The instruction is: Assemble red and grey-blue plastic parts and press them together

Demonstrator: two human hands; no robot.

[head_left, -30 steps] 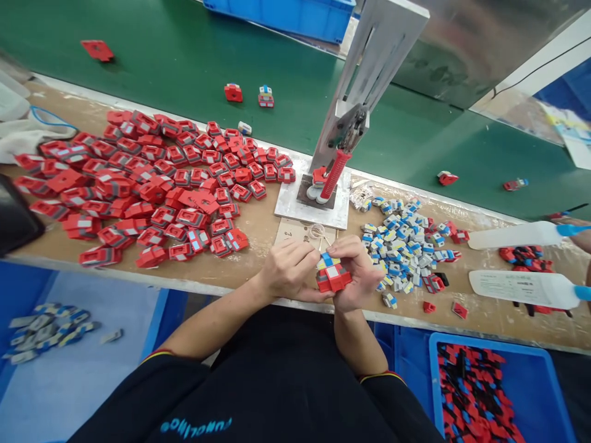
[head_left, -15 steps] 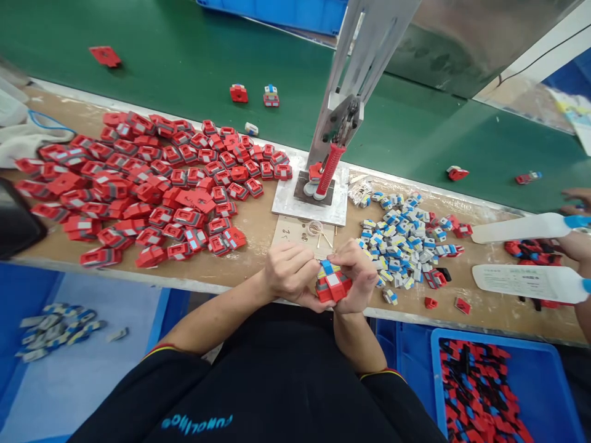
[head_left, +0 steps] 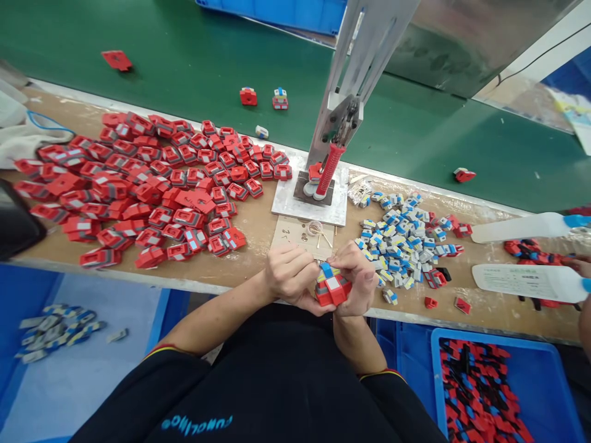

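Note:
My left hand (head_left: 290, 275) and my right hand (head_left: 357, 278) together grip a small red toy block (head_left: 331, 287) with a blue and white piece on top, held over the near edge of the wooden bench (head_left: 258, 231). To the left lies a big heap of red blocks (head_left: 152, 184). On the right sits a pile of small blue, white and yellow pieces (head_left: 401, 237). Straight ahead stands a hand press with a red handle (head_left: 329, 170) on a white base plate (head_left: 290, 207).
A green conveyor belt (head_left: 184, 55) behind the bench carries a few red blocks (head_left: 248, 96). Blue bins sit below: one at right (head_left: 530, 369) with red and black parts, one at left (head_left: 92, 369) with grey-blue pieces. Another person's hand (head_left: 582, 266) and white paddles (head_left: 521, 282) are at far right.
My hands stay on the red block, turning it slightly. The loose blocks on the green belt have drifted to the right. The other person's hand at right has shifted.

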